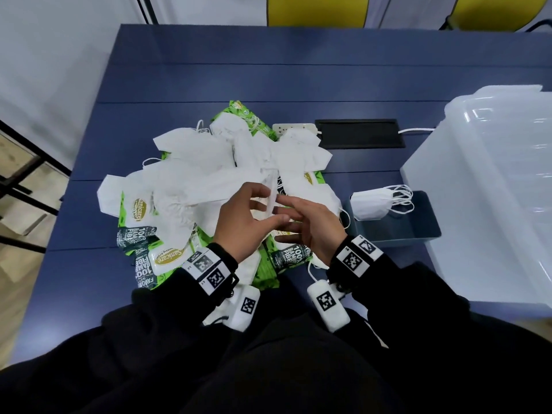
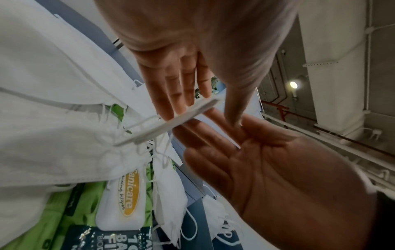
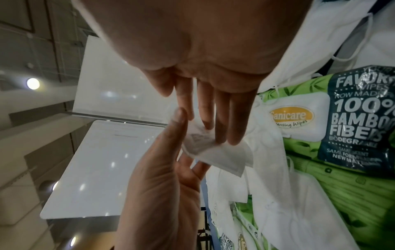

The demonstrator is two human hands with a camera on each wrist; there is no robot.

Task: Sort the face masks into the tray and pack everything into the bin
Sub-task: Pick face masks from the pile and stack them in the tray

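A loose pile of white face masks [image 1: 203,168] lies mid-table over green wipes packs [image 1: 140,210]. Both hands meet above its near side. My left hand [image 1: 257,204] pinches one folded face mask [image 1: 272,195] between thumb and fingers, held edge-up. My right hand [image 1: 294,210] lays its straight fingers against the same mask [image 3: 213,152]. In the left wrist view the mask [image 2: 171,121] crosses my left fingers [image 2: 181,91], with the right palm [image 2: 267,169] facing them. The blue-grey tray [image 1: 418,231] to the right holds several stacked masks [image 1: 370,204].
A large clear plastic bin [image 1: 493,189] stands at the right edge, just behind the tray. A white power strip [image 1: 294,128] and a black cable hatch [image 1: 358,132] sit behind the pile. The blue table [image 1: 268,70] runs on beyond them.
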